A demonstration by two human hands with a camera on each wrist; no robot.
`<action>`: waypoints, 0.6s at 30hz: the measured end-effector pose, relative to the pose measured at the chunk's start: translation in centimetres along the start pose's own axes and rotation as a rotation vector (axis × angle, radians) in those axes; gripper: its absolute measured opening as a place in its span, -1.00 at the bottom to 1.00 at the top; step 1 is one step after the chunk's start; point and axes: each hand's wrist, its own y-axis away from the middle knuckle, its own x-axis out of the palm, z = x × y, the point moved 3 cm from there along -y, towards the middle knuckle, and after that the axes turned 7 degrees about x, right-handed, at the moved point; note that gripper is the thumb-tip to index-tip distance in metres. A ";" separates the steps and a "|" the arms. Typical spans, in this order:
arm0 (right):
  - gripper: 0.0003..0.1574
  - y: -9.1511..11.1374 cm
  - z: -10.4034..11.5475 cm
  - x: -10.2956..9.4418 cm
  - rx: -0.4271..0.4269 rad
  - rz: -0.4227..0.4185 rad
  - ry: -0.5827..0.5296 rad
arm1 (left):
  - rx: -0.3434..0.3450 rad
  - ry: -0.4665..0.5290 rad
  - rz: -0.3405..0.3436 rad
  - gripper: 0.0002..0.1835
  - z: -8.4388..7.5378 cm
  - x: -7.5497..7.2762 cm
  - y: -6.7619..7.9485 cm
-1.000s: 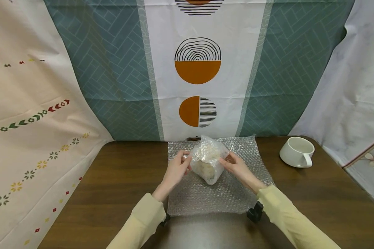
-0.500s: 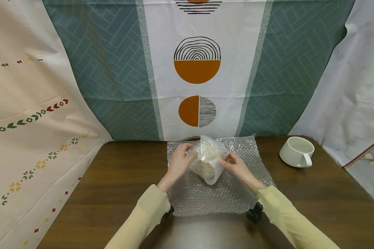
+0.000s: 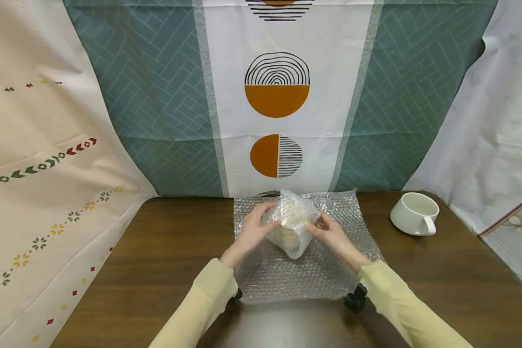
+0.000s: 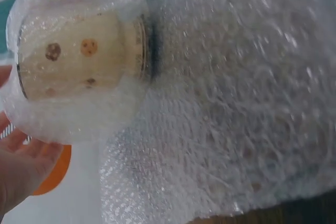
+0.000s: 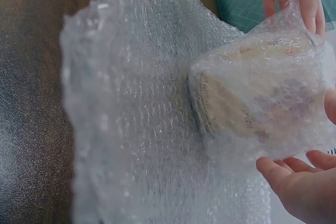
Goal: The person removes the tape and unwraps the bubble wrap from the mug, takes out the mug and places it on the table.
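Observation:
A bubble-wrapped cream cylinder (image 3: 292, 220), cup-like, stands on a flat bubble wrap sheet (image 3: 296, 285) in the middle of the table. Through the film, the left wrist view shows round cookie-like prints on the cylinder (image 4: 79, 59) and a dark rim; its exact kind is blurred. My left hand (image 3: 253, 231) holds the bundle's left side, thumb in front and fingers towards the back. On the right side, my right hand (image 3: 332, 235) pinches the wrap between thumb and fingers. The right wrist view has this hand (image 5: 307, 190) at lower right, fingertips against the film.
A white mug (image 3: 411, 215) stands at the right back of the brown wooden table (image 3: 169, 270), its handle towards the front. Patterned cloths (image 3: 169, 96) hang behind and along both sides. Each wrist carries a small black device (image 3: 355, 298).
My left hand has let go of the wrap's left edge, shifted slightly up and right, and taken hold farther round the bundle. My right hand and the bundle have barely moved.

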 end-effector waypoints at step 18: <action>-0.09 0.4 0.8 -0.4 0.043 -0.036 0.108 | -0.054 0.140 0.026 -0.51 1.2 0.1 0.2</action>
